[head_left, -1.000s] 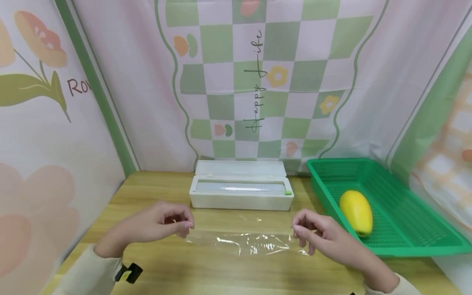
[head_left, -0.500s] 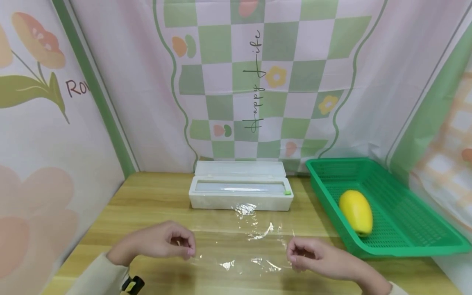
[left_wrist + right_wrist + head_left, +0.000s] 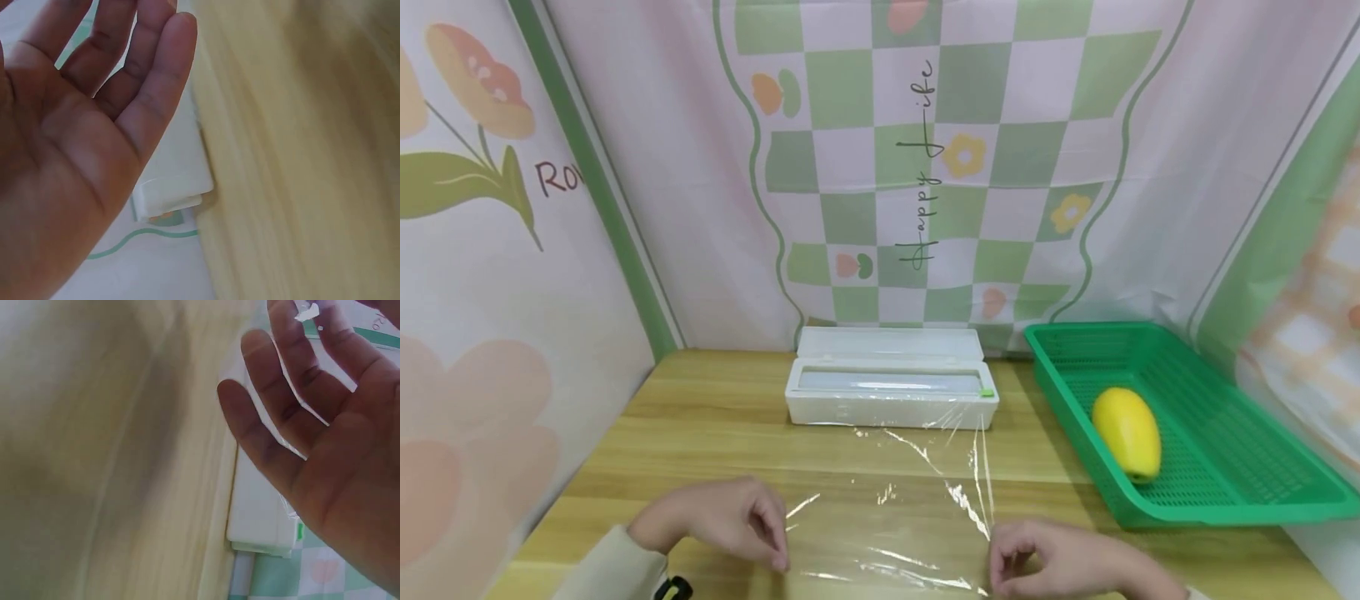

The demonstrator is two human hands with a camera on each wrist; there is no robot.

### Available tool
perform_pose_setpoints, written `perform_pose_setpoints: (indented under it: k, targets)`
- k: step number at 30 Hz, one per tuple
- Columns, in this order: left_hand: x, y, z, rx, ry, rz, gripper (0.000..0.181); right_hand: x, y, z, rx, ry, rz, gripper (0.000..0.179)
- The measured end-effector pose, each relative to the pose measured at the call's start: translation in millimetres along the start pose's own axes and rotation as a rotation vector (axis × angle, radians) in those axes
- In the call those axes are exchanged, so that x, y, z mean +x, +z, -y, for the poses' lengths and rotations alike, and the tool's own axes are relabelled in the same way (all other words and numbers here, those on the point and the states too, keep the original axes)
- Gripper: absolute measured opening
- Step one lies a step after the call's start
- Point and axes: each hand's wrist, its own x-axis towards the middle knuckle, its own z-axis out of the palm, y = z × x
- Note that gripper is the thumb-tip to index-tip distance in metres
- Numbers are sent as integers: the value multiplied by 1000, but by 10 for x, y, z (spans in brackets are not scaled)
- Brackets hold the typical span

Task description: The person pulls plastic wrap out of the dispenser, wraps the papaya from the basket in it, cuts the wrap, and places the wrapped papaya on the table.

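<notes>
A sheet of clear plastic wrap (image 3: 898, 508) stretches from the white wrap dispenser box (image 3: 891, 410) toward the person, glinting in several places. My left hand (image 3: 733, 517) pinches its near left corner between thumb and fingers. On the other side my right hand (image 3: 1052, 557) pinches the near right corner. The dispenser's lid (image 3: 889, 342) stands raised at the back, and a small green slider (image 3: 987, 392) sits at its right end. In the left wrist view the palm and curved fingers (image 3: 147, 81) show, with the thumb mostly hidden.
A green plastic basket (image 3: 1232, 500) stands at the right, holding a yellow oval fruit (image 3: 1126, 433). Printed cloth (image 3: 955, 92) hangs behind and at both sides of the wooden table (image 3: 700, 417).
Both hands have moved toward the person and lower, drawing the plastic wrap out of the box into a longer sheet. The box, basket and fruit have stayed put.
</notes>
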Motion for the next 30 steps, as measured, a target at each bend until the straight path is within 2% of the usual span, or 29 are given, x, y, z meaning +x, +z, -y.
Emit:
perform_pose_setpoints:
  k: [3, 8, 13, 17, 20, 26, 29, 30]
  targets:
    - [19, 55, 42, 31, 2, 12, 10, -1, 35, -4, 22, 37, 20, 12]
    - [38, 116, 87, 53, 16, 30, 9, -18, 79, 22, 136, 154, 31, 14]
    - [20, 173, 94, -3, -40, 48, 8, -37, 114, 57, 164, 247, 28, 11]
    - [8, 220, 121, -103, -79, 69, 7, -37, 118, 66, 159, 271, 34, 6]
    - [4, 244, 155, -175, -115, 88, 5, -32, 113, 73, 163, 283, 36, 11]
    - [-3, 259, 142, -148, -174, 86, 7, -26, 117, 33, 84, 232, 26, 19]
    - [9, 262, 152, -142, -153, 60, 7, -25, 130, 11, 42, 214, 9, 22]
    - [16, 262, 159, -109, -130, 38, 7, -26, 133, 7, 36, 217, 4, 23]
